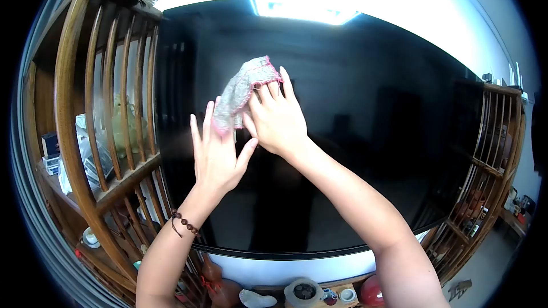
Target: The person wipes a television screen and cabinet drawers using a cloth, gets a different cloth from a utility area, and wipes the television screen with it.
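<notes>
A grey cloth [242, 88] with pink edging is stretched slantwise in front of a large black television screen [365, 137]. My right hand [278, 120] holds the cloth at its upper right part, with the fingertips partly hidden by it and one finger stretched out past its edge. At the cloth's lower left end is my left hand [216, 159], fingers spread, the fabric overlapping some of them. A beaded bracelet [185, 223] circles my left wrist. Exact contact between cloth and screen is hard to make out.
Wooden shelving with slats [74, 91] stands close on the left, holding a plastic bag [85, 159] and a green ornament [127, 125]. Another slatted shelf [496, 137] is at right. Below the screen are a gourd [211, 271], a round pot [302, 291] and a red object [372, 292].
</notes>
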### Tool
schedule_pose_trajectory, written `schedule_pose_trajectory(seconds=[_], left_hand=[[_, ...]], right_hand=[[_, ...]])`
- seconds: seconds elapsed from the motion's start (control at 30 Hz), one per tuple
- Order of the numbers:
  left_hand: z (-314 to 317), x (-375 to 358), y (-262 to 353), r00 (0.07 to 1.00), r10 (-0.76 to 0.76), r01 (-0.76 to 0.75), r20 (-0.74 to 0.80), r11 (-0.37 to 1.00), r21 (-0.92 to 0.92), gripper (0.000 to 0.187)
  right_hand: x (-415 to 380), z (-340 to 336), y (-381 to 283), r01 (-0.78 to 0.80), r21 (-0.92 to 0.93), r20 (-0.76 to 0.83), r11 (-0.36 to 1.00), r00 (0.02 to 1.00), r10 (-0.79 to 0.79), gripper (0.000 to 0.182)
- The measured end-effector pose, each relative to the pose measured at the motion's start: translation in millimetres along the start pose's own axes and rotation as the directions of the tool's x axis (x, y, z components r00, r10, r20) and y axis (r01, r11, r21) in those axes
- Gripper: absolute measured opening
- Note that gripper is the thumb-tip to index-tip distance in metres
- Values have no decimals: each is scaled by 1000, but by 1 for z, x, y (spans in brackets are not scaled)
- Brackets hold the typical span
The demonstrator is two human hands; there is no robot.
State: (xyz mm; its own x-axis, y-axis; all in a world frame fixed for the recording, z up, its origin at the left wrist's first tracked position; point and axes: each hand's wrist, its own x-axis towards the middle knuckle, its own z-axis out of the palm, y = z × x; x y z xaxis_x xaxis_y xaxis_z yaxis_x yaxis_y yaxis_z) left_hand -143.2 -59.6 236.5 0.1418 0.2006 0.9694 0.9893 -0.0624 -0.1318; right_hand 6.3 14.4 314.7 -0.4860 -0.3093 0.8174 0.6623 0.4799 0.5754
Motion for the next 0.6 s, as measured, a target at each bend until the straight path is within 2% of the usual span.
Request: schedule_pose_trajectory(seconds=[0.1,0.17,0.2,0.23,0.3,0.33,0.37,0.43,0.6], left_hand=[[-4,4,-10,999,-18,17,-30,999,-47,76],[-6,3,-21,996,-70,65,-51,994,-89,76],[-5,1,-27,993,-93,86,-69,992,-92,75],[-4,-2,-32,992,-99,93,-72,992,-88,75],[-3,-8,-44,979,-166,147,-116,977,-156,76],[-2,-12,-47,973,-184,164,-136,975,-149,76],[-2,-17,-52,972,-189,170,-136,975,-145,76],[-2,-29,-60,950,-295,268,-106,939,-213,76],[0,-73,-68,912,-390,344,-125,896,-282,73]], right_hand=[[15,0,-8,6,-24,17,1000,1000,-5,47],[29,4,-16,-27,-84,142,996,989,39,46],[35,11,-20,-9,-62,73,998,997,13,41],[40,19,-25,-2,-58,71,998,997,6,41],[52,32,-41,38,-20,-54,999,998,-39,42],[56,34,-47,60,-12,-66,998,996,-60,43],[58,40,-56,62,5,-29,998,998,-62,45],[62,46,-74,83,-10,-18,996,996,-83,47],[40,50,-121,170,62,95,984,980,-175,51]])
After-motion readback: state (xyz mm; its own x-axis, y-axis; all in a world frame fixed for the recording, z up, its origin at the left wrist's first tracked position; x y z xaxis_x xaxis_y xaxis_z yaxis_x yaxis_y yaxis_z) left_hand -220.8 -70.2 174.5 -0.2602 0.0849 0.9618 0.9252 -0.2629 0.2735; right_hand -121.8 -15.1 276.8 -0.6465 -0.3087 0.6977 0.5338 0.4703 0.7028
